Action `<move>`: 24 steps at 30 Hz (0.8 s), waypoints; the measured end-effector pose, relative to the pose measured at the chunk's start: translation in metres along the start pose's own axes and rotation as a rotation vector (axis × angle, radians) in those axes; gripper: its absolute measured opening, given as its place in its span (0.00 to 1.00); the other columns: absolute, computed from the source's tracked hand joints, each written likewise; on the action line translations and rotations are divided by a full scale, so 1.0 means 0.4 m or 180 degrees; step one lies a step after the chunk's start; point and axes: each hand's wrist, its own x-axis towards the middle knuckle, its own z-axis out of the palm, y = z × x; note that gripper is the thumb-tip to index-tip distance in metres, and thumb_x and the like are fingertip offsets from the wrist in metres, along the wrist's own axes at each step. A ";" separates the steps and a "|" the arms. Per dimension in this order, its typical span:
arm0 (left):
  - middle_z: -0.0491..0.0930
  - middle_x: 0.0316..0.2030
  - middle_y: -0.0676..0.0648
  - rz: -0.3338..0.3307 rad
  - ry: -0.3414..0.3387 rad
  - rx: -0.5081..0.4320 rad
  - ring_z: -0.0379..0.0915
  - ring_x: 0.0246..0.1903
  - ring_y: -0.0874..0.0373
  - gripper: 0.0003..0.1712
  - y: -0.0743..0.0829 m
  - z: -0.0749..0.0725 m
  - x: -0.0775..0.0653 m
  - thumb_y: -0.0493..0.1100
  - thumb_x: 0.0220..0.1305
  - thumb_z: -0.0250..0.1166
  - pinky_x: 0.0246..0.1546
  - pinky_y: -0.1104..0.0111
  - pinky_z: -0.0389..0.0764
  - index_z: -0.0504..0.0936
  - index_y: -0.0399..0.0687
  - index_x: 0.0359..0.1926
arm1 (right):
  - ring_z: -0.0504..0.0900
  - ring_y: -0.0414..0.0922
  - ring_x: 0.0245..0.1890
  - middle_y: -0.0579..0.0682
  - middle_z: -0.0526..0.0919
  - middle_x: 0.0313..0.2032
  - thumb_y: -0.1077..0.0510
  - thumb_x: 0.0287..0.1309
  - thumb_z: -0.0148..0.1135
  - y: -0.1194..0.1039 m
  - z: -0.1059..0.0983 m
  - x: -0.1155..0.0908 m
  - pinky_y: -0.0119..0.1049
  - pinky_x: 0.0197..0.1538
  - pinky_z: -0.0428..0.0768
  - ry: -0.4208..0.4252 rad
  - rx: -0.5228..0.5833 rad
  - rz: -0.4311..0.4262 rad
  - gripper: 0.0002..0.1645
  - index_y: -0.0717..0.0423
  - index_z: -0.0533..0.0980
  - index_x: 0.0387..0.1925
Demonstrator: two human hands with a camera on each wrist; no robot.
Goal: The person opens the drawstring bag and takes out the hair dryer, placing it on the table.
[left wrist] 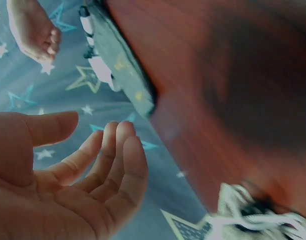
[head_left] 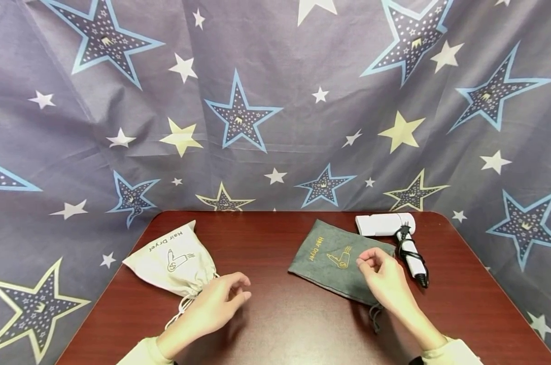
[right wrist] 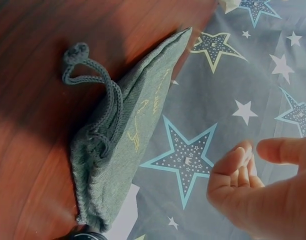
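A cream drawstring bag [head_left: 179, 276] printed "Hair Dryer" lies at the left of the table, its neck gathered. Beside its neck, partly covering the cords, hovers my left hand [head_left: 218, 304], fingers relaxed and holding nothing. On the right lies a dark grey drawstring bag [head_left: 321, 271] with the same print in gold. My right hand [head_left: 387, 284] is over the grey bag's right part, fingers loosely bent and gripping nothing; the right wrist view shows it apart from the bag. Behind that bag is a white hair dryer [head_left: 380, 224], its black cord [head_left: 405, 248] wound round the handle.
The reddish-brown table [head_left: 262, 243] has its far edge against a grey star-patterned cloth [head_left: 266, 162]. Cream cords [left wrist: 268, 220] show in the left wrist view, and the grey bag's knotted cord [right wrist: 113, 102] stands up in the right wrist view.
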 end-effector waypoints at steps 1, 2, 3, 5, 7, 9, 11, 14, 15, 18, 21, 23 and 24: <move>0.77 0.28 0.62 -0.0061 0.0043 0.0015 0.71 0.27 0.69 0.06 -0.011 -0.005 -0.008 0.39 0.69 0.71 0.33 0.68 0.75 0.84 0.51 0.44 | 0.75 0.41 0.26 0.46 0.81 0.29 0.60 0.69 0.65 0.000 0.000 0.000 0.33 0.32 0.72 -0.0016 -0.0003 -0.0002 0.03 0.56 0.81 0.41; 0.77 0.28 0.62 -0.0121 0.0068 0.0013 0.71 0.26 0.69 0.06 -0.022 -0.010 -0.015 0.38 0.69 0.70 0.33 0.68 0.75 0.84 0.51 0.44 | 0.75 0.41 0.26 0.46 0.81 0.29 0.60 0.69 0.65 0.001 0.000 0.000 0.33 0.31 0.72 -0.0031 -0.0001 -0.0005 0.03 0.56 0.81 0.41; 0.77 0.27 0.62 -0.0181 0.0100 0.0013 0.70 0.25 0.69 0.06 -0.034 -0.016 -0.022 0.38 0.69 0.70 0.32 0.69 0.74 0.84 0.51 0.45 | 0.75 0.41 0.26 0.46 0.81 0.28 0.60 0.69 0.65 0.001 0.000 -0.001 0.33 0.31 0.72 -0.0041 -0.0002 -0.0009 0.03 0.56 0.81 0.41; 0.76 0.27 0.61 -0.0297 0.0177 -0.0003 0.70 0.24 0.69 0.06 -0.056 -0.029 -0.033 0.37 0.69 0.70 0.30 0.69 0.74 0.84 0.50 0.45 | 0.75 0.41 0.26 0.46 0.81 0.28 0.60 0.69 0.65 0.002 0.001 -0.001 0.33 0.31 0.72 -0.0054 0.0004 -0.0023 0.03 0.56 0.81 0.41; 0.77 0.27 0.59 -0.0409 0.0256 -0.0022 0.70 0.23 0.68 0.06 -0.077 -0.046 -0.043 0.36 0.69 0.70 0.30 0.69 0.74 0.85 0.49 0.45 | 0.75 0.41 0.26 0.46 0.81 0.28 0.61 0.69 0.65 0.003 0.001 -0.003 0.33 0.31 0.72 -0.0054 0.0011 -0.0026 0.03 0.56 0.81 0.40; 0.79 0.27 0.58 -0.0516 0.0328 -0.0001 0.72 0.24 0.68 0.07 -0.096 -0.063 -0.052 0.36 0.69 0.70 0.30 0.68 0.75 0.85 0.48 0.45 | 0.75 0.41 0.26 0.46 0.81 0.28 0.61 0.69 0.65 0.005 0.001 -0.006 0.33 0.32 0.72 -0.0046 0.0012 -0.0006 0.03 0.56 0.81 0.40; 0.80 0.28 0.57 -0.0631 0.0385 0.0079 0.72 0.24 0.66 0.07 -0.114 -0.082 -0.063 0.36 0.68 0.70 0.31 0.67 0.75 0.85 0.47 0.46 | 0.75 0.41 0.26 0.46 0.81 0.28 0.60 0.69 0.65 0.006 0.001 -0.009 0.33 0.32 0.72 -0.0057 0.0013 0.0030 0.03 0.56 0.80 0.41; 0.81 0.30 0.56 -0.0802 0.0419 0.0248 0.74 0.26 0.65 0.09 -0.141 -0.106 -0.080 0.39 0.69 0.70 0.32 0.65 0.75 0.85 0.46 0.49 | 0.74 0.41 0.26 0.46 0.81 0.28 0.60 0.69 0.65 0.007 0.001 -0.012 0.34 0.33 0.72 -0.0075 0.0008 0.0070 0.03 0.56 0.80 0.41; 0.81 0.30 0.55 -0.0857 0.0412 0.0287 0.74 0.27 0.64 0.10 -0.149 -0.113 -0.086 0.39 0.69 0.70 0.33 0.64 0.75 0.85 0.45 0.50 | 0.74 0.41 0.26 0.46 0.81 0.29 0.60 0.69 0.65 0.007 0.001 -0.012 0.34 0.33 0.72 -0.0079 0.0008 0.0069 0.03 0.56 0.81 0.41; 0.82 0.32 0.54 -0.0976 0.0353 0.0381 0.75 0.30 0.62 0.15 -0.172 -0.130 -0.101 0.43 0.70 0.70 0.35 0.61 0.76 0.83 0.43 0.54 | 0.74 0.41 0.26 0.47 0.81 0.29 0.60 0.69 0.64 0.004 0.001 -0.009 0.33 0.32 0.72 -0.0082 0.0011 0.0031 0.03 0.56 0.81 0.41; 0.81 0.32 0.54 -0.1039 0.0274 0.0401 0.75 0.30 0.60 0.21 -0.193 -0.141 -0.111 0.45 0.71 0.71 0.36 0.59 0.76 0.80 0.40 0.59 | 0.74 0.41 0.26 0.47 0.81 0.29 0.60 0.69 0.64 -0.001 0.001 -0.004 0.33 0.32 0.72 -0.0074 0.0016 -0.0001 0.03 0.56 0.81 0.40; 0.81 0.32 0.53 -0.1061 0.0287 0.0413 0.76 0.31 0.59 0.25 -0.204 -0.145 -0.113 0.46 0.71 0.71 0.37 0.58 0.76 0.78 0.39 0.62 | 0.75 0.41 0.26 0.46 0.81 0.29 0.60 0.69 0.64 -0.002 -0.001 -0.002 0.33 0.31 0.72 -0.0077 0.0013 -0.0015 0.03 0.57 0.81 0.40; 0.81 0.33 0.53 -0.1068 0.0307 0.0414 0.77 0.32 0.59 0.26 -0.209 -0.146 -0.112 0.46 0.71 0.71 0.37 0.58 0.76 0.77 0.39 0.63 | 0.75 0.41 0.26 0.46 0.80 0.29 0.60 0.69 0.64 -0.002 -0.001 -0.001 0.33 0.31 0.72 -0.0075 0.0008 -0.0021 0.03 0.56 0.81 0.40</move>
